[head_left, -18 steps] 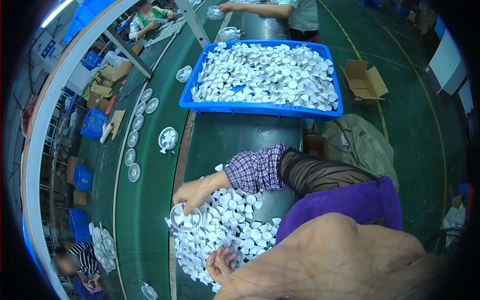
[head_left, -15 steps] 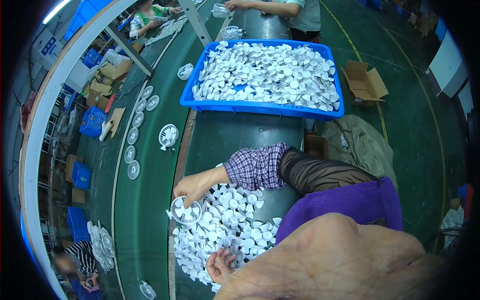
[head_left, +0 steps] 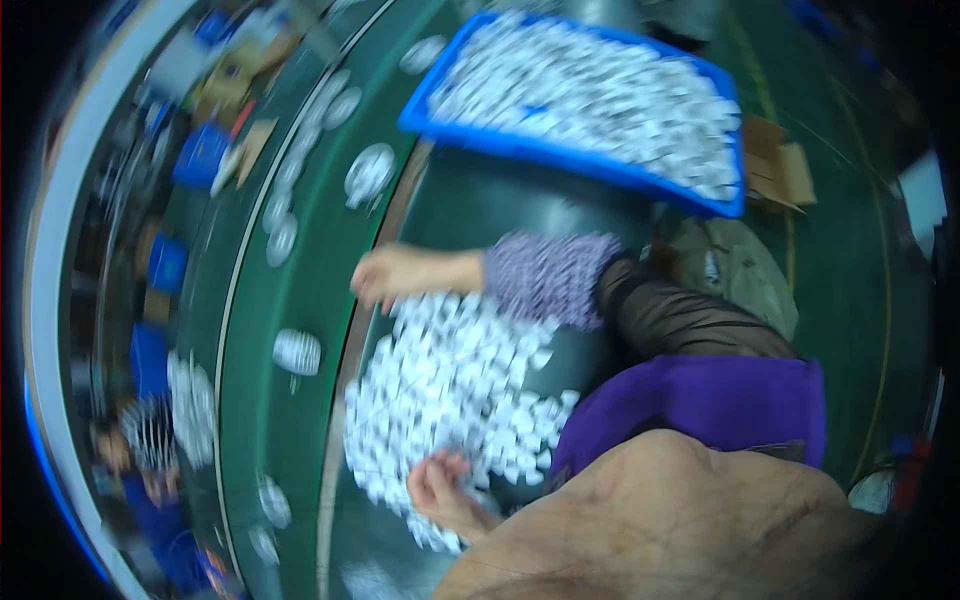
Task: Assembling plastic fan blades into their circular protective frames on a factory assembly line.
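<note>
My right hand [head_left: 392, 277], in a purple checked cuff, hangs over the near edge of the green belt. Its fingers look loosely apart, though blurred, and nothing shows in them. Left of it on the belt lies a white fan housing [head_left: 297, 352]; a second fan housing [head_left: 370, 176] rests farther along. My left hand [head_left: 440, 490] is over the near part of a pile of white fan blades [head_left: 450, 380], fingers half curled and apart, with no part visible in them. The pile covers the dark worktop [head_left: 520, 195] beside the belt.
Beyond the pile stands a blue tray [head_left: 560, 158] full of fan blades. Round white grilles [head_left: 281, 240] line the belt's far side. A cardboard box [head_left: 780, 165] and a greenish sack [head_left: 740, 270] sit at the right. Another person [head_left: 150, 440] is at the lower left.
My right hand has let go of the white fan housing, which now lies on the belt, and has moved away from it. The view has shifted and blurred. My left hand stays over the pile.
</note>
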{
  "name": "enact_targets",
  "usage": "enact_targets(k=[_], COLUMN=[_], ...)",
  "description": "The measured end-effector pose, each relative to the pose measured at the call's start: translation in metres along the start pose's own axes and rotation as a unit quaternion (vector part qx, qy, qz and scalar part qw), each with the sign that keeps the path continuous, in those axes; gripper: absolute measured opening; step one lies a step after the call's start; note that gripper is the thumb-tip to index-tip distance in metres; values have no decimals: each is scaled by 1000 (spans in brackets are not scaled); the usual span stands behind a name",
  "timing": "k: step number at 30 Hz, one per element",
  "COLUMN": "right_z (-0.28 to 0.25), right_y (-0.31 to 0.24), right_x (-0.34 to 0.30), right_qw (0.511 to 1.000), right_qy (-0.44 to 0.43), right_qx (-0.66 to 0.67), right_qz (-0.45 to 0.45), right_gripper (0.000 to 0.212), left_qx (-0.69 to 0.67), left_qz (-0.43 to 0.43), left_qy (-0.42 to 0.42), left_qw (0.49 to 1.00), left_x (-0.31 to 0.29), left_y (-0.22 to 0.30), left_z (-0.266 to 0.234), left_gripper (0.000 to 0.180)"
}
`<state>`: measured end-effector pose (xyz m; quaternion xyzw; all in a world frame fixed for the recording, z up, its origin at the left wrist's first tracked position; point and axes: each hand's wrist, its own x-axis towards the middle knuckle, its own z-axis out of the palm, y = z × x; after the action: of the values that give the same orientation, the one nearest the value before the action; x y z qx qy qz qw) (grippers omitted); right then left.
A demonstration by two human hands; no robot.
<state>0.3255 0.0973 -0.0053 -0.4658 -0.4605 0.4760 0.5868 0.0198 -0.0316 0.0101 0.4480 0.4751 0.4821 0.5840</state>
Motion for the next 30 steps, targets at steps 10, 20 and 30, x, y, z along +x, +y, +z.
enact_targets(k=[10,20,30], right_z=[-35,-10,-16], right_y=[-12,-14,-19], right_x=[-5,-23,-22], right_qw=[930,756,800], right_qy=[-45,-176,-185], right_qx=[-352,-617,-558], right_qz=[-90,-129,-121], right_gripper=[15,39,34], left_qx=[-10,-3,-5], left_qz=[39,11,45], left_qy=[-70,-33,-75], left_qw=[997,999,996], left_x=[5,-2,-3], left_y=[3,-4,-8], left_z=[-11,-4,-4], left_gripper=[12,12,13])
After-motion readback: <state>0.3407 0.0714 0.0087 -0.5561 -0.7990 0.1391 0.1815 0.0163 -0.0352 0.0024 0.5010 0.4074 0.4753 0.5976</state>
